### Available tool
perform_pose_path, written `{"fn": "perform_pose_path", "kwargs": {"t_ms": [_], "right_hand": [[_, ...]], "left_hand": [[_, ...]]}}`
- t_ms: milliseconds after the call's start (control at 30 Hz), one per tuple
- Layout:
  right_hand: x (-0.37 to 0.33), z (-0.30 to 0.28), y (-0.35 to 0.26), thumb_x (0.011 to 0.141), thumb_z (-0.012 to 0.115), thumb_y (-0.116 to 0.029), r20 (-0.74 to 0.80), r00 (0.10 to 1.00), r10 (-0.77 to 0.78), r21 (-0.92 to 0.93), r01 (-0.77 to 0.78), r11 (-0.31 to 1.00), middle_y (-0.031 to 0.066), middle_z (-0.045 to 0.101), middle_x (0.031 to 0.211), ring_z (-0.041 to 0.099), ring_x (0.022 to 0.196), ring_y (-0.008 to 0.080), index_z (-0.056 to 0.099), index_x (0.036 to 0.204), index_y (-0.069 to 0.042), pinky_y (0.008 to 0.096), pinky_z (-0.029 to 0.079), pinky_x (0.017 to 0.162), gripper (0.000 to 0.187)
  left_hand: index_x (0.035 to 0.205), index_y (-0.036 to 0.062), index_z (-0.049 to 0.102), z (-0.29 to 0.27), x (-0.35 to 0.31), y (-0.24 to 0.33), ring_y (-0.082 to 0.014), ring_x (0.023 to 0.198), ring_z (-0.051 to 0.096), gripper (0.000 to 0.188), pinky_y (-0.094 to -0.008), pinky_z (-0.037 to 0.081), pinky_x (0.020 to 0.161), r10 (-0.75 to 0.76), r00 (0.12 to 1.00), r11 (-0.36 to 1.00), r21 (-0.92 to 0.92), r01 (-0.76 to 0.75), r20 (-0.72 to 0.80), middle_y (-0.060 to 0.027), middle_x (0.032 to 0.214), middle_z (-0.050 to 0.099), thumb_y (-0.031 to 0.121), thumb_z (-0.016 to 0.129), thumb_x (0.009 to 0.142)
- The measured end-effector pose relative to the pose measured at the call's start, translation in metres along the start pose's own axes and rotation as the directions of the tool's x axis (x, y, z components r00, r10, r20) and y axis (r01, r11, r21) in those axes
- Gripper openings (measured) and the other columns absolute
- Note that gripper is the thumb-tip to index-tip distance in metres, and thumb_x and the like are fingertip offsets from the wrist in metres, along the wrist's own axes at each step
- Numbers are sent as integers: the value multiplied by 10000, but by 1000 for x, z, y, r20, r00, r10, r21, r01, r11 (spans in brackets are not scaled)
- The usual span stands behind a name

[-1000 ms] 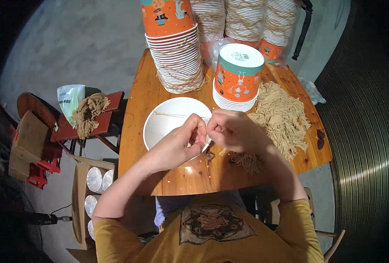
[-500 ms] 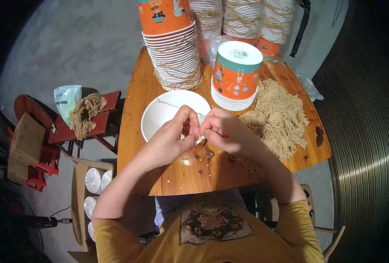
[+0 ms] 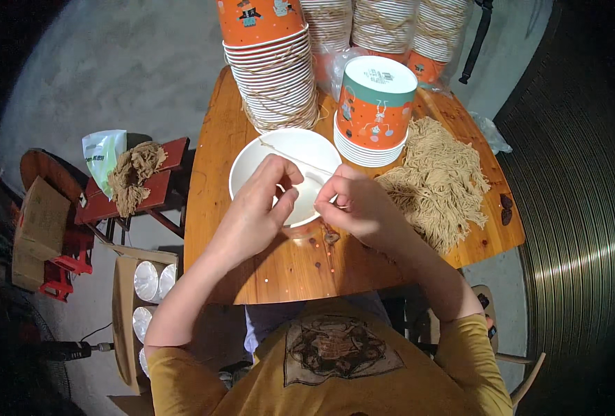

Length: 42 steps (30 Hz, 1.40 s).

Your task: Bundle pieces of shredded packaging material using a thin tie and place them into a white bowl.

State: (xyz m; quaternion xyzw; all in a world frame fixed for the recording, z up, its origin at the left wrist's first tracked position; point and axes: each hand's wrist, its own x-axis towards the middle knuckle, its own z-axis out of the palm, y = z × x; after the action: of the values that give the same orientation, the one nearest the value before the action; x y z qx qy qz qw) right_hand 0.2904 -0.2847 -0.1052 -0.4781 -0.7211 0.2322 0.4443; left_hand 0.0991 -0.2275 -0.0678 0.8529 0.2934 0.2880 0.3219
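Tub: An open white tub [image 3: 246, 170] sits on the table [image 3: 286, 281], mouth up, just beyond the person's hands.
Cord: A thin strand [image 3: 288, 154] spans its mouth; whether both ends are fastened cannot be told.
Left hand: Thumb and forefinger curl apart over the near rim, nothing visible between them; the left hand [image 3: 257, 206] hangs relaxed.
Right hand: Thumb and fingers of the right hand [image 3: 354, 204] pinch narrow, apparently on the strand.
Done: A tall stack [image 3: 278, 87] behind the tub wears cord around its rims, as do bagged stacks [image 3: 383, 31] at the back.
Left: An upturned orange stack [image 3: 373, 118] shows no cord, and a loose tan pile [image 3: 439, 184] lies beside it; by that evidence, work remains.
Tabletop: Varnished, knotty wood, with small pale specks near the front edge.
Room: Grey floor [image 3: 113, 76]; at left, a red bench [image 3: 163, 186] bears a tan bundle [image 3: 135, 175] and a plastic bag [image 3: 104, 154], near an open carton [image 3: 123, 305]. A ribbed metal sheet [image 3: 578, 277] curves along the right.
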Motion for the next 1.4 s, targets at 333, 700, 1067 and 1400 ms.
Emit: {"fn": "perform_pose_path", "kwargs": {"t_ms": [333,700,1067,1400], "right_hand": [[0,-1,0,799,628,-56,-4,999,47,88,-46,995,61,514,825,499,682,120,584,806,-18,255,411,622,59],[0,-4,1,821,630,-70,50,990,131,135,-137,981,37,502,847,495,685,78,580,803,-6,230,409,621,83],[2,-1,6,820,630,-66,63,989,131,150,-139,979,17,479,851,469,696,65,564,827,-8,226,402,624,88],[7,-6,3,786,631,-127,28,999,37,31,-37,999,99,513,874,534,676,190,584,849,-43,305,460,623,115]], "left_hand": [[964,-8,571,7,-1,1,-121,660,529,145,-280,456,626,-262,945,948,-132,290,196,-60,748,563,117,577,892],[923,0,582,7,10,-13,-80,678,475,140,-247,429,621,-302,901,899,-221,378,313,-1,746,550,137,582,896],[953,-14,589,4,13,-5,-69,734,507,194,-224,439,645,-361,831,823,-274,498,423,-6,796,579,174,599,905],[942,1,590,7,14,-14,-58,699,472,167,-214,417,627,-289,887,854,-322,409,360,9,781,558,165,593,909]]}}
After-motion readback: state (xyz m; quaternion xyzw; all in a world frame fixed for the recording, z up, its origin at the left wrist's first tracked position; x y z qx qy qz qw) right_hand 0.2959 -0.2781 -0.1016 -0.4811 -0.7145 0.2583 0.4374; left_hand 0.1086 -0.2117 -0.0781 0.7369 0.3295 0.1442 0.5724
